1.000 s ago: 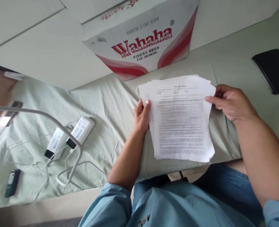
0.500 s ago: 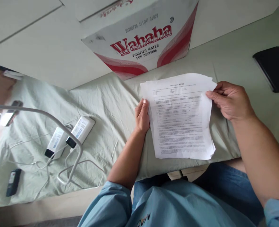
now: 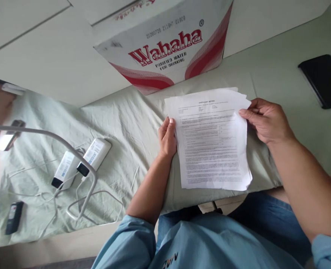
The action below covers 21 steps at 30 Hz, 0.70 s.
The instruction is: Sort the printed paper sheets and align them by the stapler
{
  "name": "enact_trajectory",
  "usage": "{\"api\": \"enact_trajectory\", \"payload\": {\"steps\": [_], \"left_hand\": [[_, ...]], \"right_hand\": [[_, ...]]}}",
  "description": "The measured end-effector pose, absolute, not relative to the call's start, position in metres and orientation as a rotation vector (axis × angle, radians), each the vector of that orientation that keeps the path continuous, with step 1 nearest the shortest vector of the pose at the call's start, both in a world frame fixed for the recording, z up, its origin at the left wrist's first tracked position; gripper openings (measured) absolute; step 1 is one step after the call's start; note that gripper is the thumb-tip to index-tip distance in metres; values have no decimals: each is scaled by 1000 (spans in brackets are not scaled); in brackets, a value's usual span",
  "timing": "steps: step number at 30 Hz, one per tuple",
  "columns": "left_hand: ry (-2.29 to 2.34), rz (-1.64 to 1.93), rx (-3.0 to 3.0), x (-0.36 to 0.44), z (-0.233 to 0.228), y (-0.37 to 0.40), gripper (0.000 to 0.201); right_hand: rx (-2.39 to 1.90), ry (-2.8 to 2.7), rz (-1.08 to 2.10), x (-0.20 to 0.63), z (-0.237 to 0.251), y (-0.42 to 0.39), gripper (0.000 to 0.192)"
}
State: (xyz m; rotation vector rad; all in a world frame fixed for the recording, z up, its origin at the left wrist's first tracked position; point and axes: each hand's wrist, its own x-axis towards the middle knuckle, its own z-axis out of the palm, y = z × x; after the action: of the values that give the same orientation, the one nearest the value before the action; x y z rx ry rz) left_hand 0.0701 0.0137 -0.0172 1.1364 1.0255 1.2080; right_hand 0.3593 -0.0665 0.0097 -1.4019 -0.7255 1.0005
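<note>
A stack of white printed sheets (image 3: 211,145) lies on a pale green cloth-covered surface (image 3: 126,123) in front of me. My left hand (image 3: 167,137) grips the stack's left edge, thumb on top. My right hand (image 3: 266,119) pinches the upper right corner of the sheets between thumb and fingers. The sheets sit nearly squared, with a few corners fanned out at the top right.
A white and red Wahaha water carton (image 3: 165,45) stands just beyond the papers. A black flat device (image 3: 324,80) lies at the far right. At left are two white power banks (image 3: 81,160) with cables, a small dark device (image 3: 13,216) and a curved white rod (image 3: 58,145).
The fanned-out sheets have been pulled together into a neater stack. Both hands and the stack shifted slightly left.
</note>
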Motion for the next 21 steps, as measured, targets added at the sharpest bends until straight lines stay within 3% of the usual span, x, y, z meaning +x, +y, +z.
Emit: {"api": "enact_trajectory", "payload": {"steps": [21], "left_hand": [[1045, 1214, 1194, 68, -17, 14, 41]], "right_hand": [[-1445, -774, 987, 358, 4, -64, 33]]}}
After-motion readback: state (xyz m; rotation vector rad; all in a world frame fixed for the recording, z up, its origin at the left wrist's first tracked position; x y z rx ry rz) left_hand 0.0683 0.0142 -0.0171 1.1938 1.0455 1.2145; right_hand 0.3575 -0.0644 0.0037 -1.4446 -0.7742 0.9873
